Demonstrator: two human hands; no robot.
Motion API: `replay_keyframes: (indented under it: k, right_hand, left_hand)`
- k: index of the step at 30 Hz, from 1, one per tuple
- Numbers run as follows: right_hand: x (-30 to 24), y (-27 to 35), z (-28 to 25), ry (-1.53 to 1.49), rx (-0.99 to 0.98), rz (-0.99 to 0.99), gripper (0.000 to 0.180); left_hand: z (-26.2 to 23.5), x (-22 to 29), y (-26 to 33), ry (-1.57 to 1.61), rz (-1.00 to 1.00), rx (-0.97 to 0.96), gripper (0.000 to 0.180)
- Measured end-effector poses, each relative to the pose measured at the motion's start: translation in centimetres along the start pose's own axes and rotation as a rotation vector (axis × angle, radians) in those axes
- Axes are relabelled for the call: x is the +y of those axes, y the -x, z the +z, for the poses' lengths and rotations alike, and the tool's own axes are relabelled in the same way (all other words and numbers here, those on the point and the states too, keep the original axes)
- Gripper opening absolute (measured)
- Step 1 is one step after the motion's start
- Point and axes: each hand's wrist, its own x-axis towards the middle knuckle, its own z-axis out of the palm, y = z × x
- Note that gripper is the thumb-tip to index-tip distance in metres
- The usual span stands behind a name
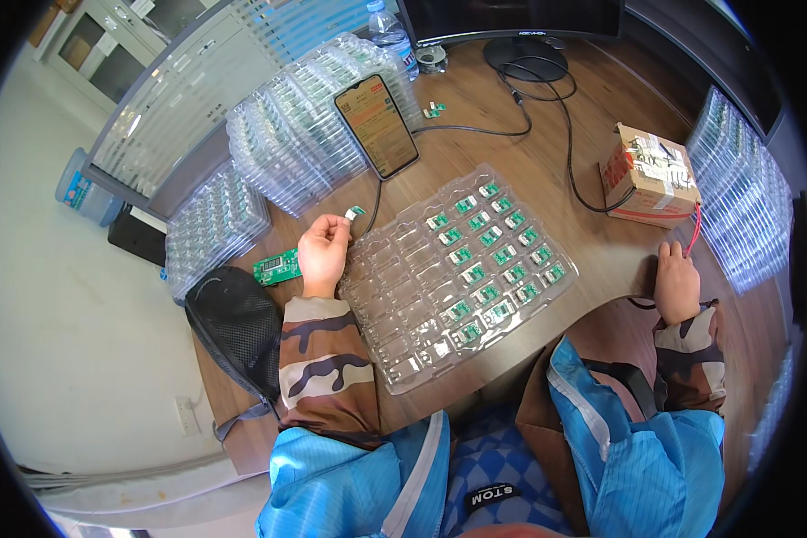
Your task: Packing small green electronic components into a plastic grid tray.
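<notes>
My left hand (pixel 321 254) pinches a small green circuit module (pixel 355 212) at the end of a black cable, just left of a clear plastic blister tray (pixel 394 309). The tray's right half holds several small green modules (pixel 489 260); its left pockets are bare. My right hand (pixel 676 282) rests on the wooden desk's right edge, fingers curled beside a red wire (pixel 693 235), with nothing visibly in it.
A green circuit board (pixel 276 267) lies by my left hand. A phone (pixel 377 125) leans on stacks of filled trays (pixel 287 134). A cardboard box (pixel 650 175), more tray stacks (pixel 740 197), a monitor base (pixel 524 56), a water bottle (pixel 391 31) and a black mesh chair back (pixel 238 327) surround the desk.
</notes>
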Motion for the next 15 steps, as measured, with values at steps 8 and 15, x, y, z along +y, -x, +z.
replay_keyframes:
  k: [8, 15]
  right_hand:
    - [0.0, 0.09, -0.12, 0.011, -0.006, 0.003, 0.021]
    - [-0.02, 0.02, -0.15, 0.016, -0.003, 0.003, 0.021]
  left_hand:
    - [-0.01, -0.02, 0.0, -0.008, 0.006, 0.001, 0.014]
    - [0.03, 0.07, -0.02, -0.007, 0.0, 0.0, 0.014]
